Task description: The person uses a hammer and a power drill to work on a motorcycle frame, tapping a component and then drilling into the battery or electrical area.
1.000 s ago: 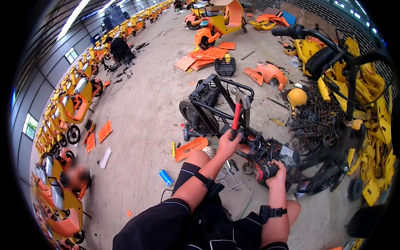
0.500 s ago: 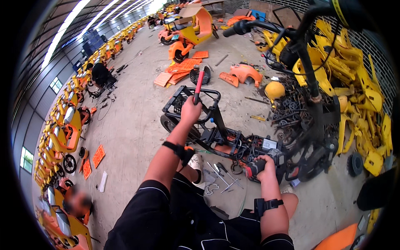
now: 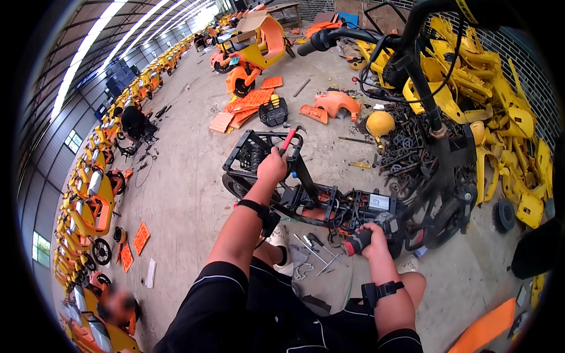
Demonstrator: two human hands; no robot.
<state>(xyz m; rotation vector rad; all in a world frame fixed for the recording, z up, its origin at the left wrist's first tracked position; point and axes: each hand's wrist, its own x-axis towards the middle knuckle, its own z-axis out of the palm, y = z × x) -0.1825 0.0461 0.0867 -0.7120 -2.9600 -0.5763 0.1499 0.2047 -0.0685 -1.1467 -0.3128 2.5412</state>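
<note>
My left hand [image 3: 272, 167] is closed around the red handle of a hammer [image 3: 288, 140]. The hammer's head is by the upper edge of the black rear rack on a stripped scooter frame [image 3: 306, 167]; I cannot tell if it touches. My right hand [image 3: 373, 235] grips a red and black cordless power tool [image 3: 356, 242] beside the frame's low middle part. Cables and a silver box [image 3: 378, 202] sit in that middle part, and the tool's working end is hard to make out against the dark parts. Below lie T-handled wrenches [image 3: 325, 262] and other hand tools on the floor.
The scooter's handlebar [image 3: 406, 44] rises at the right. Behind it are yellow body panels [image 3: 512, 129] and a heap of dark metal parts [image 3: 412, 141]. Orange panels [image 3: 250, 103] lie ahead. Scooters [image 3: 94, 194] line the left, where a person [image 3: 138, 123] crouches.
The hammer has swung down from upright toward the rear rack, with my left hand slightly lower. My right hand keeps the power tool in nearly the same place. The view has shifted slightly.
</note>
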